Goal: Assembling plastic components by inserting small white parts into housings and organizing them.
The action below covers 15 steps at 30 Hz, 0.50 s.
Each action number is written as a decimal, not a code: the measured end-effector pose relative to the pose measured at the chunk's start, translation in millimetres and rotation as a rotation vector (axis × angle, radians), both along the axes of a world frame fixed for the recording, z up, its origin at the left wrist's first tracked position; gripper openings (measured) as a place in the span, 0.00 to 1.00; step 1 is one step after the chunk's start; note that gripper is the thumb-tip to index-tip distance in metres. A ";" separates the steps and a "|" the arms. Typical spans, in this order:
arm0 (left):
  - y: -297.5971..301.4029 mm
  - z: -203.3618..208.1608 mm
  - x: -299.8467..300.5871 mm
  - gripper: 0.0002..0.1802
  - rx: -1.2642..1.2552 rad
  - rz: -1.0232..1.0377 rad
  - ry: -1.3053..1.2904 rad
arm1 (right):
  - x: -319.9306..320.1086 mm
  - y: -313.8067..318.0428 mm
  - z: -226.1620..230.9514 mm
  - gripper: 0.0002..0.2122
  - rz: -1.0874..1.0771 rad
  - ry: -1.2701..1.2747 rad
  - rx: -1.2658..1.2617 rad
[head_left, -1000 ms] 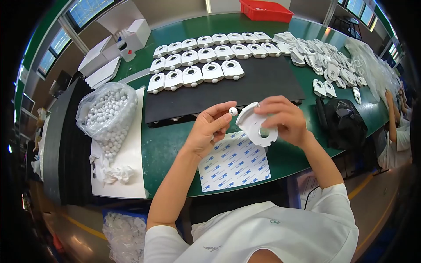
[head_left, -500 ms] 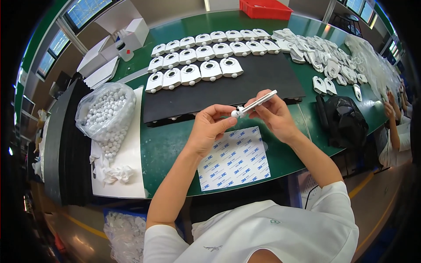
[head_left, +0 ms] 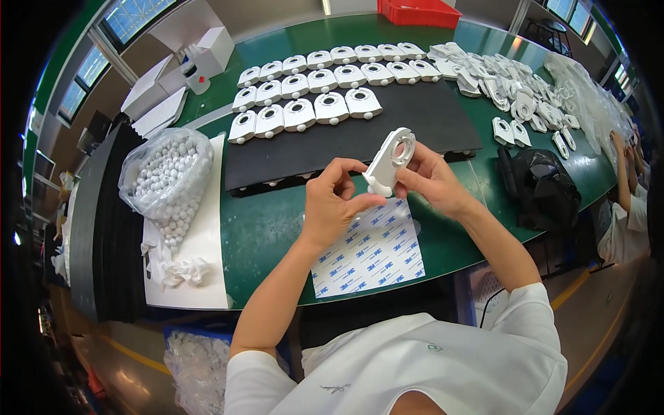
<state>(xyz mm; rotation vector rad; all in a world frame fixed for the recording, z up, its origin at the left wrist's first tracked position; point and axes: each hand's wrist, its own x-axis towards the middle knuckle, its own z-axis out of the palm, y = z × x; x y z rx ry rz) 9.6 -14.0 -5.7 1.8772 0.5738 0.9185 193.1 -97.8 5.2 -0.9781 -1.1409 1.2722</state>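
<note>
Above the front of the green table I hold a flat white plastic part (head_left: 381,168) with a round hole at its upper end. It stands tilted, holed face toward me, and a white knob shows at its lower end. My right hand (head_left: 437,185) grips its right side between thumb and fingers. My left hand (head_left: 330,202) pinches at the lower left end, thumb by the knob and index finger on the edge. Beneath my hands lies a white sheet with blue print (head_left: 370,256). Rows of similar white parts with balls (head_left: 299,115) rest on a black board (head_left: 415,128) beyond.
At left, a clear plastic bag of white balls (head_left: 166,169) sits on a white board (head_left: 200,277). Loose white parts (head_left: 519,97) pile up far right, near a black bag (head_left: 543,190). A red bin (head_left: 418,14) stands behind. Another person's hand (head_left: 619,149) shows at right.
The white part has turned from edge-on to showing its holed face, with its holed end raised. At far right, another loose part lies separate near the other person.
</note>
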 end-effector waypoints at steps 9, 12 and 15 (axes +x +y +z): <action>19.3 0.3 -4.0 0.20 -0.506 -0.016 -0.144 | 37.7 63.0 28.7 0.16 -0.361 -0.434 0.092; 23.5 10.1 -9.4 0.18 -0.906 -0.113 -0.285 | 84.7 92.1 11.4 0.17 -0.647 -0.799 0.015; 25.7 7.5 -8.4 0.18 -0.994 -0.197 -0.288 | 120.3 115.7 -16.1 0.17 -0.637 -0.767 -0.093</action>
